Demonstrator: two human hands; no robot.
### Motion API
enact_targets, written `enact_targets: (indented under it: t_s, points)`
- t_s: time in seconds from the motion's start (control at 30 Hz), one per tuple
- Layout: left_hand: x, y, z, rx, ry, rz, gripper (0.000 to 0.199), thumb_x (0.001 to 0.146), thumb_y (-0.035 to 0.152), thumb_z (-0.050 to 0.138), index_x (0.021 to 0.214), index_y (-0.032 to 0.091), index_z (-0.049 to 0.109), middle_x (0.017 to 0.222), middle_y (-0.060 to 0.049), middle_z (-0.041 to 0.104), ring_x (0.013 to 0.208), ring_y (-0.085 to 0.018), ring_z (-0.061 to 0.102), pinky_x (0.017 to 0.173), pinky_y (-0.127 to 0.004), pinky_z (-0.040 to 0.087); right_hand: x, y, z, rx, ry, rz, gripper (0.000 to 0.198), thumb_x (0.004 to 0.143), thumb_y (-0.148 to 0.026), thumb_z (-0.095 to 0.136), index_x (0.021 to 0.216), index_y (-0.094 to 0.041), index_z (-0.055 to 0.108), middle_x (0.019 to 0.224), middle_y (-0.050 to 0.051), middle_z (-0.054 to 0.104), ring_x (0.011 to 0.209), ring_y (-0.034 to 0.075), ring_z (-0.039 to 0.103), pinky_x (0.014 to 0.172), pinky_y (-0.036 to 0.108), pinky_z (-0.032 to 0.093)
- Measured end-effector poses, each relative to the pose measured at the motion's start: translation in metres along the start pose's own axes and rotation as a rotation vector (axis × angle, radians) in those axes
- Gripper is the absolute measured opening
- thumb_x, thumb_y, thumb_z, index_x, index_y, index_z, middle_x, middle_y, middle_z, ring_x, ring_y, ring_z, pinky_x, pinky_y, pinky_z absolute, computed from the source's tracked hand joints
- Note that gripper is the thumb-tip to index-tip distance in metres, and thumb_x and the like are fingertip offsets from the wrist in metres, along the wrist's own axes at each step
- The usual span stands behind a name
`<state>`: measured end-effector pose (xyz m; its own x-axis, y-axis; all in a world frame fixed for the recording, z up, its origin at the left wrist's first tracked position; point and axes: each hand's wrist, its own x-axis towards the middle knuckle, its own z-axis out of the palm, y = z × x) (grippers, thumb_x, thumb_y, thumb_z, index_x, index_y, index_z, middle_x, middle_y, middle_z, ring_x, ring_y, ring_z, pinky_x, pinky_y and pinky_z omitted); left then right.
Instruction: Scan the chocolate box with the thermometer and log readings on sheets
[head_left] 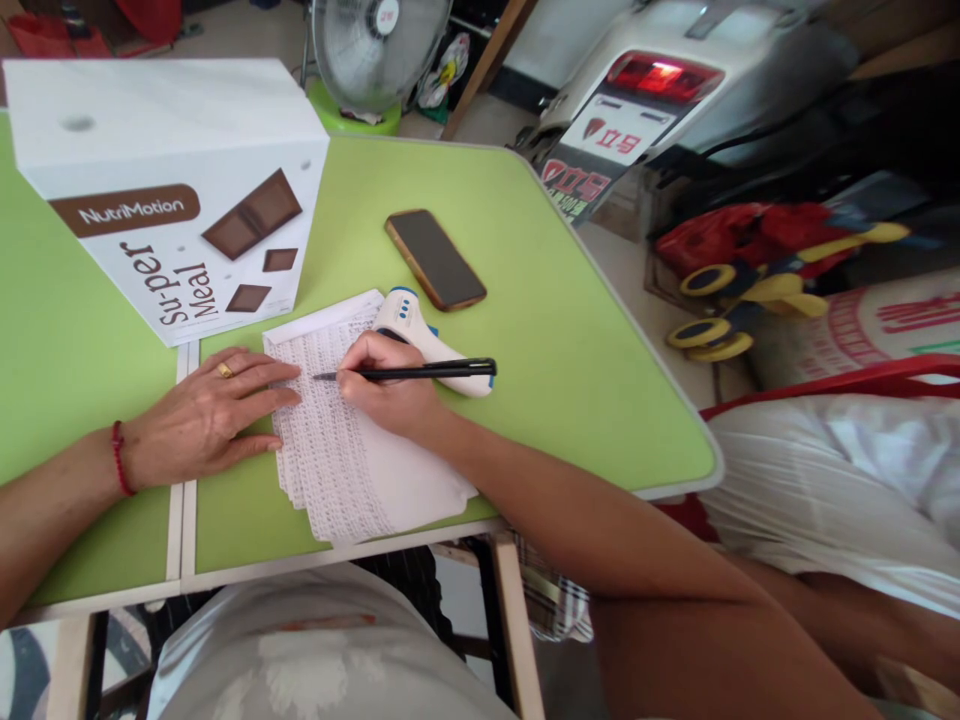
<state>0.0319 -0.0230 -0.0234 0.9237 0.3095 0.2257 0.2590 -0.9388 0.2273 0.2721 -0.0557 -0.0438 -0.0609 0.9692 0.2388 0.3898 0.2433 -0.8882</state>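
My right hand (390,385) is closed in a writing grip around a black pen (427,370). The pen's tip meets a stack of paper sheets (420,480) covered in dense rows of small handwriting. Flat on the table, my left hand (217,410) has its fingers spread, and the fingertips rest on the sheets' left edge; it wears a gold ring and a red cord bracelet. Just beyond my right hand, and partly hidden by it, lies a white and blue handheld infrared thermometer (442,350). Farther back is a smartphone (439,260) in a brown case.
A large white NutriMotion box (172,120) stands at the table's back left. The green table (592,390) has a metal seam left of the papers. Behind it are a fan (382,50) and a scooter (697,70). A person in white clothing (817,470) sits at the right.
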Motion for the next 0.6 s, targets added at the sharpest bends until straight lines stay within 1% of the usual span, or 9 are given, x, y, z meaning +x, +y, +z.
enact_targets:
  t_s: [0.17,0.4,0.6]
  points:
    - [0.0003,0.0,-0.0003,-0.003,-0.001,0.004,0.044,0.102,0.046,0.042,0.124,0.013,0.06,0.138,-0.016,0.056,0.125,-0.031,0.053,0.108,-0.053,0.042,0.0013,0.0005,-0.0004,0.019,0.037,0.007,0.012,0.068,-0.015,0.056,0.061,-0.022,0.048,0.056,-0.005,0.052,0.053,0.01,0.044,0.051,0.026,0.035]
    - [0.0001,0.0004,-0.0004,0.009,-0.002,0.011,0.043,0.102,0.045,0.041,0.124,0.013,0.06,0.138,-0.016,0.056,0.125,-0.031,0.053,0.107,-0.052,0.042,-0.0002,0.0002,0.0015,0.03,0.021,-0.009,0.009,0.068,-0.021,0.055,0.062,-0.022,0.049,0.056,-0.005,0.05,0.05,0.009,0.042,0.05,0.027,0.034]
    - [0.0006,-0.0006,-0.0007,0.004,-0.001,0.009,0.044,0.102,0.047,0.042,0.124,0.014,0.06,0.138,-0.016,0.056,0.125,-0.031,0.053,0.107,-0.052,0.041,-0.0002,0.0007,-0.0004,0.008,-0.009,-0.006,0.012,0.068,-0.016,0.056,0.062,-0.022,0.047,0.055,-0.006,0.049,0.051,0.009,0.041,0.051,0.025,0.034]
